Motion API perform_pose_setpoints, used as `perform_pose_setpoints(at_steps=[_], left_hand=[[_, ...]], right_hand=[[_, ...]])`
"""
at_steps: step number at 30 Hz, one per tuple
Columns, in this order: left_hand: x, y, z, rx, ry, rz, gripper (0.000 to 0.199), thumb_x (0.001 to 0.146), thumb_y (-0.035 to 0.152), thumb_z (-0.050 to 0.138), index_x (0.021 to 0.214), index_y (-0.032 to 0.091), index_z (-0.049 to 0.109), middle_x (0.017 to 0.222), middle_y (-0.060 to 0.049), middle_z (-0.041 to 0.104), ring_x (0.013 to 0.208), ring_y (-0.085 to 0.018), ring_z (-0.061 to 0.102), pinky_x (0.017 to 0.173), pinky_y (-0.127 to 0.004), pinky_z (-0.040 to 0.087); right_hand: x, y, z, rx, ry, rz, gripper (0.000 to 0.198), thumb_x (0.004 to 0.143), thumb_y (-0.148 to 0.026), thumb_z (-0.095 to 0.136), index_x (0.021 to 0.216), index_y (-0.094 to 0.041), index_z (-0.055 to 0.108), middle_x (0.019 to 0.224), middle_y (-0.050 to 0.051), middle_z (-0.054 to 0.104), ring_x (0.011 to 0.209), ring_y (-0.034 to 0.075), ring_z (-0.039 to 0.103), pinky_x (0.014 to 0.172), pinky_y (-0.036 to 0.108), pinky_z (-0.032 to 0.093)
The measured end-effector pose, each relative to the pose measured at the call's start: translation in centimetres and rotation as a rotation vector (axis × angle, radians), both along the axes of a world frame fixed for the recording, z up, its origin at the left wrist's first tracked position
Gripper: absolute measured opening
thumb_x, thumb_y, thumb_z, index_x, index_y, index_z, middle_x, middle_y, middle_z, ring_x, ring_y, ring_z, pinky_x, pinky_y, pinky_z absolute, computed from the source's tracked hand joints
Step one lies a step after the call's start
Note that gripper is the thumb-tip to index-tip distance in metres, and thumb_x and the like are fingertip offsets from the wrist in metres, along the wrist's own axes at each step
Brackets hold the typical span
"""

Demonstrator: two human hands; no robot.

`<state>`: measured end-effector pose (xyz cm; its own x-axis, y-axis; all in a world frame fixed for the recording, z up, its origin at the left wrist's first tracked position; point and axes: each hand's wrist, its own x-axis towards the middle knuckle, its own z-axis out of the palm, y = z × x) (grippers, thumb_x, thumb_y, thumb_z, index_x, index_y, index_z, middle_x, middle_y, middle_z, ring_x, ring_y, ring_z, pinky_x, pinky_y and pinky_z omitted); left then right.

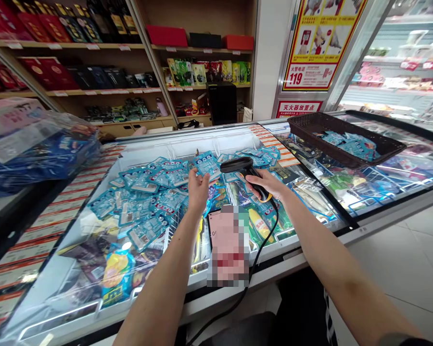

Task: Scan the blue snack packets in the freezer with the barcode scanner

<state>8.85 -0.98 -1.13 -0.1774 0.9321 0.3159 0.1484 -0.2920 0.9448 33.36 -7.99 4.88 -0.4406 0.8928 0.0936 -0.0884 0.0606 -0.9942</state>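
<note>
The left hand (198, 188) has its fingers curled in, pinching one blue packet (208, 164) over the middle of the freezer (285, 271). The right hand (268, 183) is wrapped around a black scanner (246, 168), whose long head points left at the packet, with a small gap between. Other packets (141, 180) crowd the left; a phone (219, 230) lies by the near edge
</note>
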Motion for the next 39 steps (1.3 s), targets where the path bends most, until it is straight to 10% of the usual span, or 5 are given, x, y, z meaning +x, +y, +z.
perform_pose_setpoints(at_steps=[10, 15, 23, 30, 39], left_hand=[[0.4, -1.2, 1.4, 0.105, 0.256, 0.199, 0.036, 0.089, 0.037, 0.051, 0.118, 0.015, 0.055, 0.085, -0.005, 0.062, 0.072, -0.017, 0.060, 0.079, -0.037, 0.053], [-0.7, -1.2, 2.0, 0.161, 0.611, 0.325, 0.052, 0.091, 0.028, 0.040, 0.139, 0.009, 0.046, 0.134, -0.021, 0.056, 0.125, -0.032, 0.053, 0.108, -0.048, 0.039], [-1.7, -2.2, 3.0, 0.249, 0.812, 0.436, 0.048, 0.084, 0.022, 0.053, 0.131, 0.014, 0.057, 0.136, -0.020, 0.051, 0.130, -0.037, 0.043, 0.109, -0.054, 0.032], [0.6, -1.3, 3.5, 0.293, 0.799, 0.049, 0.034, 0.090, 0.036, 0.052, 0.116, 0.019, 0.065, 0.116, -0.012, 0.066, 0.113, -0.029, 0.058, 0.100, -0.044, 0.041], [7.0, -0.1, 4.6, 0.127, 0.962, -0.212, 0.052, 0.081, 0.059, 0.061, 0.109, 0.015, 0.069, 0.113, -0.015, 0.066, 0.111, -0.032, 0.058, 0.094, -0.042, 0.043]], right_hand=[[0.4, 1.4, -1.1, -0.053, 0.097, -0.260, 0.038, 0.077, -0.056, 0.071, 0.083, -0.021, 0.057, 0.067, -0.003, 0.060, 0.042, 0.010, 0.052, 0.035, 0.023, 0.042], [0.1, 2.0, -1.1, -0.044, 0.187, -0.390, 0.044, 0.074, -0.060, 0.072, 0.086, -0.021, 0.056, 0.067, -0.002, 0.062, 0.041, 0.010, 0.052, 0.035, 0.024, 0.043], [0.6, 2.8, -1.4, -0.082, 0.332, -0.509, 0.047, 0.072, -0.059, 0.073, 0.092, -0.021, 0.056, 0.077, 0.002, 0.068, 0.045, 0.011, 0.054, 0.039, 0.026, 0.049], [0.5, 2.9, -1.3, -0.081, 0.435, -0.437, 0.046, 0.073, -0.053, 0.074, 0.105, -0.024, 0.057, 0.110, 0.006, 0.070, 0.077, 0.017, 0.069, 0.060, 0.030, 0.058], [0.2, 3.3, -2.1, -0.124, 0.425, -0.437, 0.039, 0.076, -0.048, 0.068, 0.100, -0.020, 0.058, 0.095, 0.003, 0.071, 0.049, 0.009, 0.055, 0.042, 0.023, 0.046]])
